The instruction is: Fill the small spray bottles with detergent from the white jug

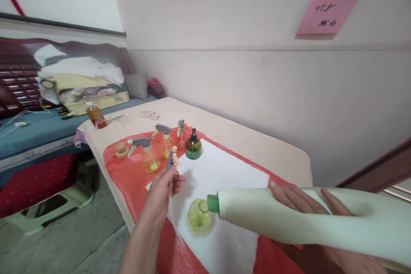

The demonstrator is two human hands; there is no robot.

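My left hand (163, 186) is closed around a grey and peach spray trigger head (172, 159), its clear dip tube (175, 222) hanging down. A large pale green jug (257, 212) lies nearly level in my right hand (298, 199), whose fingers wrap over its top. The jug's green spout (212, 203) points left at the open neck of a round, see-through yellow-green bottle (201, 221). That bottle stands on a white cloth (224, 171). I cannot tell whether liquid is flowing.
Behind my left hand stand three spray bottles: one on the left (150, 158), one in the middle (167, 143), one at the back (182, 135). A dark green pump bottle (193, 146) and a round wooden-looking lid (121, 150) are near them. Red sheeting (120, 175) lies beneath.
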